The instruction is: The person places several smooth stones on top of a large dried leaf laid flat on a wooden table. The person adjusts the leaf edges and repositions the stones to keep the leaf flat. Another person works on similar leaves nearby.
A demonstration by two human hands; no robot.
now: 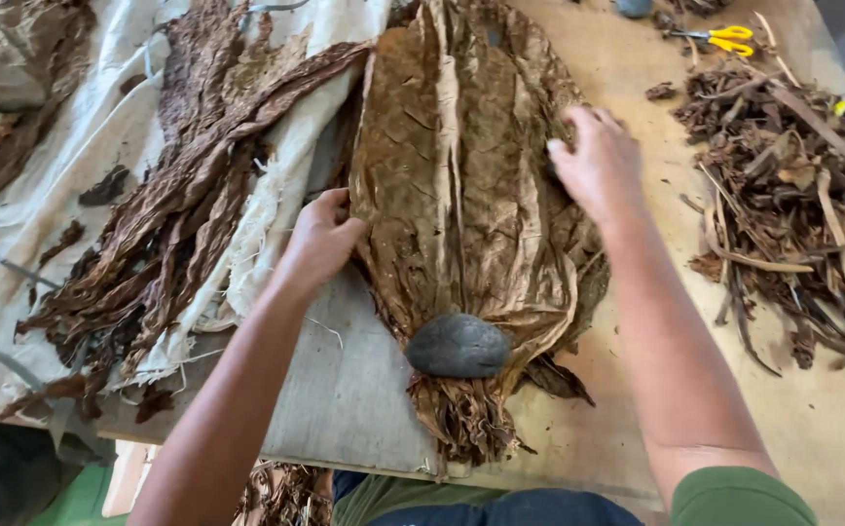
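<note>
Stack of flattened, dry golden-brown tobacco leaves (461, 195) lies lengthwise in the middle of the pale wooden surface (627, 409), stem ends toward the person. A smooth dark grey stone (458, 346) sits on the near end as a weight.

Left hand (323, 239) has its grip closed on the left edge of the top leaf, fingers curled around the margin. Right hand (598, 166) lies flat and open on the right side of the stack, palm down, pressing, gripping nothing.

Left of the stack: a bundle of darker crumpled brown leaves (179, 205) on a frayed off-white cloth (91, 127). Right: a heap of stripped brown stems and scraps (802, 205). Yellow-handled scissors (724, 39) at the far edge, well apart from both hands.

Risks, judged:
- Leaves look thin and brittle; pulling the left edge while the right palm pins the other side could tear the top leaf along the midrib.
- Tugging toward the person could drag the stack under the stone, rolling it off or skewing the pile.
- Stem ends overhang near the front edge; a shifted stack could slide off.
- Scraps could get swept into the clean stack.
</note>
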